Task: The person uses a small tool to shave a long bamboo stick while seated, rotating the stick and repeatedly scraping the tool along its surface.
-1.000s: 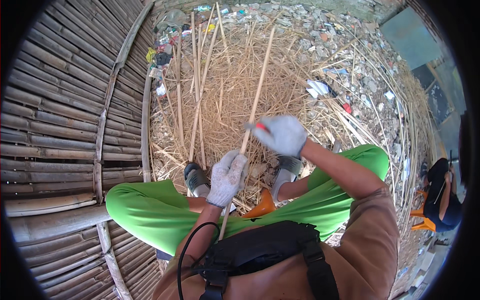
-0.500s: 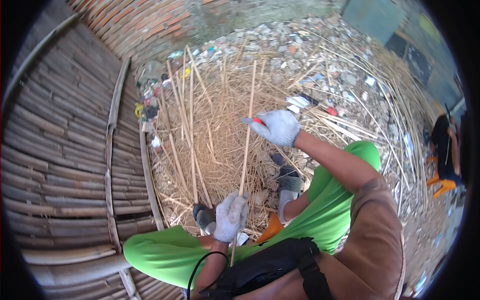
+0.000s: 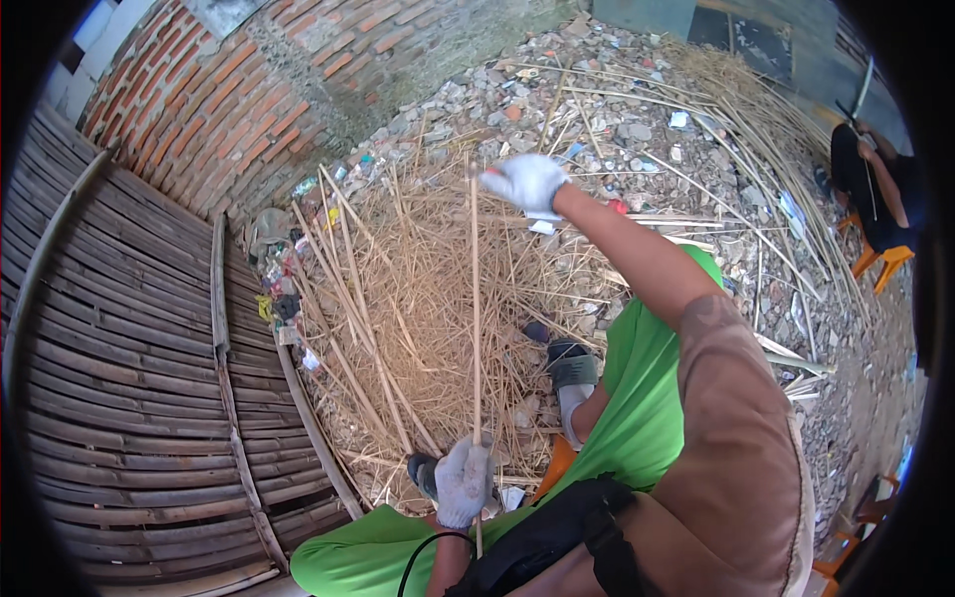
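Observation:
Gloved in pale grey, my left hand (image 3: pixel 465 483) is closed round the lower part of a long, thin bamboo strip (image 3: pixel 476 318). The strip stands away from me, its near end passing below the hand beside my lap. My right hand (image 3: pixel 525 183), also gloved, is out near the strip's far end, fingers closed. A bit of a red-handled tool (image 3: pixel 491 171) shows at its fingertips; the glove and blur hide the rest, so its blade cannot be made out. Pale bamboo shavings (image 3: pixel 423 289) lie under the strip.
More bamboo strips (image 3: pixel 358 318) lean on the left of the pile. A bamboo slat panel (image 3: pixel 129 398) runs along the left, a brick wall (image 3: pixel 288 90) behind. Rubble and long strips cover the right side, where another person (image 3: pixel 880 189) sits on an orange stool (image 3: pixel 880 261).
My right hand has moved away from me along the strip to near its far end. My left hand still grips the lower part. The view has shifted, showing more brick wall.

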The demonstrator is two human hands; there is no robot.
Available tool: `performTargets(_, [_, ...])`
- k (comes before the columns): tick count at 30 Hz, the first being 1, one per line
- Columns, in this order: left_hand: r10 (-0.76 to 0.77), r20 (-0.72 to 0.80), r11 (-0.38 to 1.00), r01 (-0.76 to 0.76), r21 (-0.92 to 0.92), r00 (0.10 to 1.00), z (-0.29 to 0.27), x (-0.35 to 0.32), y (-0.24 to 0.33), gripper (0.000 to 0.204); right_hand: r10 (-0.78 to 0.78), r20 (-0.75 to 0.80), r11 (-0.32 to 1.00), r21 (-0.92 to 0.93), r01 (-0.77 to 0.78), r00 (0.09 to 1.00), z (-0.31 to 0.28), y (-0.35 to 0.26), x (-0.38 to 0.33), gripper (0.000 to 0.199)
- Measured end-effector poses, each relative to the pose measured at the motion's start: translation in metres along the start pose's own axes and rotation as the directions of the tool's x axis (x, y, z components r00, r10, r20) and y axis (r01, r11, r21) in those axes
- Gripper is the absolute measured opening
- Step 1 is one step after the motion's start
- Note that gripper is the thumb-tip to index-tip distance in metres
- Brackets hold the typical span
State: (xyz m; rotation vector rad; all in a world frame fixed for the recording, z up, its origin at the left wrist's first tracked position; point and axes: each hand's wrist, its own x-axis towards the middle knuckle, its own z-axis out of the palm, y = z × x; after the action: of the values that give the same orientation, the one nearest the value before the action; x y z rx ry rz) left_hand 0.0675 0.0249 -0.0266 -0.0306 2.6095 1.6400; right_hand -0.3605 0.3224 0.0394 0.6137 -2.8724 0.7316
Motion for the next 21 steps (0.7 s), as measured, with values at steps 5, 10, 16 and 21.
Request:
performTargets(5, [-0.189, 0.056, 0.939, 0.197, -0.280, 0.980, 0.002, 0.002, 0.026, 0.031, 0.441, -0.040, 0.897, -0.014, -0.442, 0.897, -0.001, 0.081, 0.013, 0.085])
performTargets(10, [-0.256, -0.012, 0.727, 0.184, -0.661, 0.967, 0.000, 0.018, 0.010, 0.032, 0.159, -0.074, 0.977, 0.158, -0.145, 0.985, 0.038, 0.021, -0.017, 0.089])
performTargets(16, [-0.285, -0.037, 0.623, 0.156, -0.767, 0.958, -0.008, 0.023, 0.003, 0.037, -0.188, 0.281, 0.977, 0.153, 0.149, 0.941, 0.076, -0.116, -0.091, 0.061])
performTargets(21, [-0.296, -0.059, 0.595, 0.136, -0.792, 0.953, -0.010, 0.020, -0.005, 0.035, -0.389, 0.346, 0.921, 0.150, 0.359, 0.854, 0.103, -0.165, -0.135, 0.051])
